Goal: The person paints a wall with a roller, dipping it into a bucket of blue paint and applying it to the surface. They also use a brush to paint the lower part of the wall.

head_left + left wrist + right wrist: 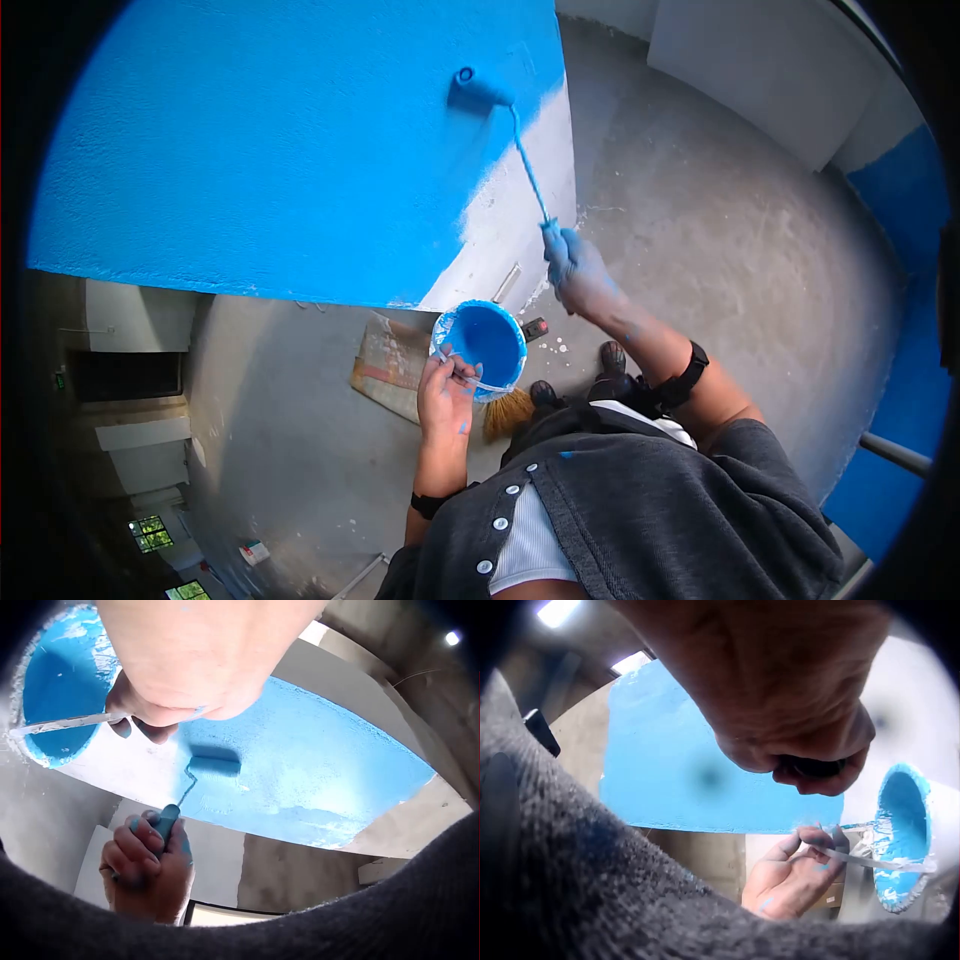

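My right hand, smeared with blue paint, grips the handle of a paint roller. The roller's blue sleeve lies against the wall, over its blue-painted part near the white strip. In the left wrist view, the fingers of the right hand wrap round the teal handle. My left hand holds the thin pale bail of a paint bucket, its fingers curled under it. Blue paint coats the bucket's inside, and dried white and blue crusts its rim. The right wrist view shows the left hand hooked on this bail.
An unpainted white strip runs along the wall's right and lower edge. Below the bucket, a straw broom and a stained sack lie on the grey floor. My feet stand close by; paint drops spot the floor.
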A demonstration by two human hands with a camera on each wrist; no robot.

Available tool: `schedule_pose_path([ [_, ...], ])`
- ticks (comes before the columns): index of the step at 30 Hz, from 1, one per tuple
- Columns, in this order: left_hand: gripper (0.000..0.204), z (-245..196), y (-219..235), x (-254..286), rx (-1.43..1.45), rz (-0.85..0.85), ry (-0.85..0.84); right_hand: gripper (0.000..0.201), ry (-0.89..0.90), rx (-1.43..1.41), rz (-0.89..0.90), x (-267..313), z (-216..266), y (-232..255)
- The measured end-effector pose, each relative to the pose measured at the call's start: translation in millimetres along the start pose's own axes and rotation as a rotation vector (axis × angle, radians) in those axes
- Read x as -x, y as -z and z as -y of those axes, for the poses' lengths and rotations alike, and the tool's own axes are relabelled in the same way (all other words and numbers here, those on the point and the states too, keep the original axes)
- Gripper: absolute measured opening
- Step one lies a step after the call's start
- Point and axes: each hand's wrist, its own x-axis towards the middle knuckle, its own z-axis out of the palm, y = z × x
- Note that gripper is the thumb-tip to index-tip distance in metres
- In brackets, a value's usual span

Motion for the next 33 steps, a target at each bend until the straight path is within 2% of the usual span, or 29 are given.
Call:
schedule_pose_path([
  [1, 0.025, 1.1, -1.0, -1.0, 0.012, -0.005, -0.009, 0.042, -0.024, 0.036, -0.023, -20.0, 15.7, 14.0],
  [2, 0.025, 2.1, -2.7, -2.3, 0.012, 0.0, -0.014, 0.047, -0.142, -0.002, -0.025, -28.4, 47.3, 25.6],
  [4, 0.024, 3.1, -2.2, -3.4, 0.02, -0.029, -0.021, 0.042, -0.073, -0.107, -0.022, -41.3, 44.1, 26.0],
  [6, 0.024, 1.3, 4.5, -2.6, 0.031, -0.029, -0.03, 0.039, -0.079, -0.036, 0.008, -13.9, 33.4, 0.9],
  [8, 0.024, 0.5, 6.3, -4.5, 0.041, -0.029, -0.041, 0.034, 0.252, 0.225, -0.071, 27.6, -9.8, -25.1],
  [10, 0.025, 3.1, 4.1, -6.8, 0.034, -0.048, -0.053, 0.029, 0.114, 0.195, 0.074, 60.1, -23.8, -28.0],
  [11, 0.025, 3.9, 3.3, -8.5, 0.034, -0.048, -0.055, 0.029, 0.116, 0.194, 0.075, 53.2, -24.2, -23.5],
  [13, 0.025, 3.1, 12.3, -7.8, 0.045, -0.034, -0.059, 0.029, 0.234, 0.237, -0.075, 28.2, -1.4, -14.4],
  [14, 0.025, 4.6, 12.3, -7.6, 0.045, -0.037, -0.06, 0.029, 0.21, 0.262, -0.109, 7.6, 18.5, -2.8],
  [15, 0.024, 5.8, 11.2, -8.2, 0.039, -0.049, -0.057, 0.03, 0.322, 0.255, -0.168, -14.9, 27.8, 3.4],
  [18, 0.023, 7.4, 10.0, -8.2, 0.039, -0.075, -0.054, 0.03, 0.248, 0.283, -0.116, -22.8, 40.3, 5.1],
  [20, 0.023, 7.7, 11.4, -12.0, 0.049, -0.084, -0.054, 0.032, 0.29, 0.278, -0.087, 6.9, 1.5, -15.9],
  [22, 0.021, 8.2, 14.0, -14.1, 0.041, -0.073, -0.062, 0.033, 0.177, 0.33, 0.081, 39.9, -27.4, -28.0],
  [23, 0.021, 8.0, 15.0, -16.5, 0.04, -0.076, -0.065, 0.032, 0.104, 0.387, 0.124, 46.3, -36.5, -29.2],
  [24, 0.021, 8.1, 17.6, -18.9, 0.057, -0.073, -0.052, 0.032, 0.104, 0.384, 0.125, 39.7, -32.5, -25.8],
  [28, 0.021, 10.4, 17.5, -20.8, 0.054, -0.063, -0.043, 0.03, 0.339, 0.384, -0.145, -25.5, 24.3, 4.5],
  [30, 0.021, 14.5, 21.6, -23.9, 0.057, -0.069, -0.035, 0.03, 0.337, 0.335, -0.166, -42.8, 52.2, 12.3],
  [32, 0.021, 13.4, 24.5, -23.7, 0.057, -0.069, -0.028, 0.03, 0.421, 0.314, -0.203, -35.9, 31.4, -5.2],
  [33, 0.021, 13.4, 23.7, -24.3, 0.062, -0.074, -0.032, 0.03, 0.328, 0.354, -0.13, -26.0, 6.7, -16.2],
])
